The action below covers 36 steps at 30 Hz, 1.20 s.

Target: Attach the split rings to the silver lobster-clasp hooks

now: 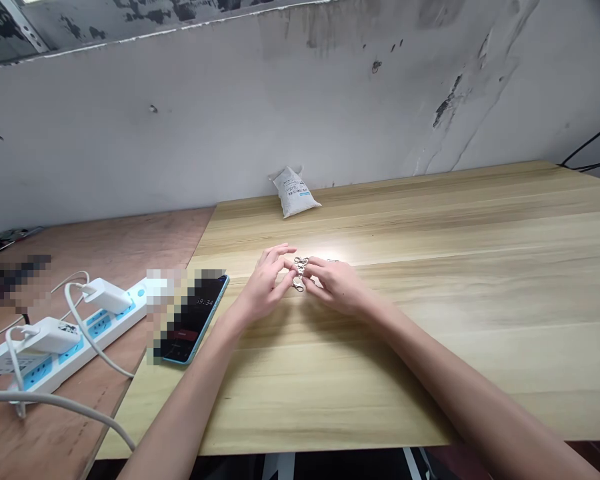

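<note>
Several small silvery metal clasps (298, 287) lie in a little cluster on the light wooden table, between my two hands. My left hand (267, 283) comes in from the left, its thumb and index finger pinched together at the cluster's edge while the other fingers reach out above. On the opposite side, my right hand (333, 285) has its fingers bent and their tips touching the metal pieces. What exactly sits between the right fingertips is too small to make out. A few more metal bits (333, 260) show just behind the right hand.
A white printed plastic packet (296, 193) lies at the back near the wall. Left of my left arm is a phone (195, 320) with a timer on its screen. A white power strip (87, 343) with chargers and cables (87, 413) occupies the reddish side table (145, 233).
</note>
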Each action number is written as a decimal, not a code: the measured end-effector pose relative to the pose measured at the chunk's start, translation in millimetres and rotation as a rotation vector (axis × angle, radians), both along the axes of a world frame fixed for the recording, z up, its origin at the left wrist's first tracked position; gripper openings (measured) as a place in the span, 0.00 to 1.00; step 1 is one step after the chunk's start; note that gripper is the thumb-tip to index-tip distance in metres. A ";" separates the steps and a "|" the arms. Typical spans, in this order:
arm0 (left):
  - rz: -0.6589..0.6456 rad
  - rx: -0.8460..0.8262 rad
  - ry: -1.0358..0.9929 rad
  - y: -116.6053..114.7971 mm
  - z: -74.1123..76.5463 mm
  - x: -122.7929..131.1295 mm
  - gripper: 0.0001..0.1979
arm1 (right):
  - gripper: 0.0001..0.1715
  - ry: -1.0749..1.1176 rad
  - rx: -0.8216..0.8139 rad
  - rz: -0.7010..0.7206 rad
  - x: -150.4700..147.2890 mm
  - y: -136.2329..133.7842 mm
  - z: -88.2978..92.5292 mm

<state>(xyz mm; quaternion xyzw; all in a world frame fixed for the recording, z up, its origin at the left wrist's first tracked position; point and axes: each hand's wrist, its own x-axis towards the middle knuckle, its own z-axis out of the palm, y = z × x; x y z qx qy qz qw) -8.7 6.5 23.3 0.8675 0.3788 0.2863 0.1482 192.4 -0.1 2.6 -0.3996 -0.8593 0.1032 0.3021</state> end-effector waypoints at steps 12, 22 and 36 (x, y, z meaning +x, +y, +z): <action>0.073 0.001 -0.077 1.1 1.8 1.4 0.05 | 0.12 0.193 -0.048 -0.070 -1.5 -1.1 1.0; 0.100 0.071 -0.153 -0.8 2.5 4.9 0.05 | 0.14 0.300 -0.191 -0.002 -6.6 -4.2 3.0; 0.176 0.149 0.040 -5.5 0.9 10.0 0.05 | 0.18 0.011 0.300 -0.081 -3.7 -7.3 11.4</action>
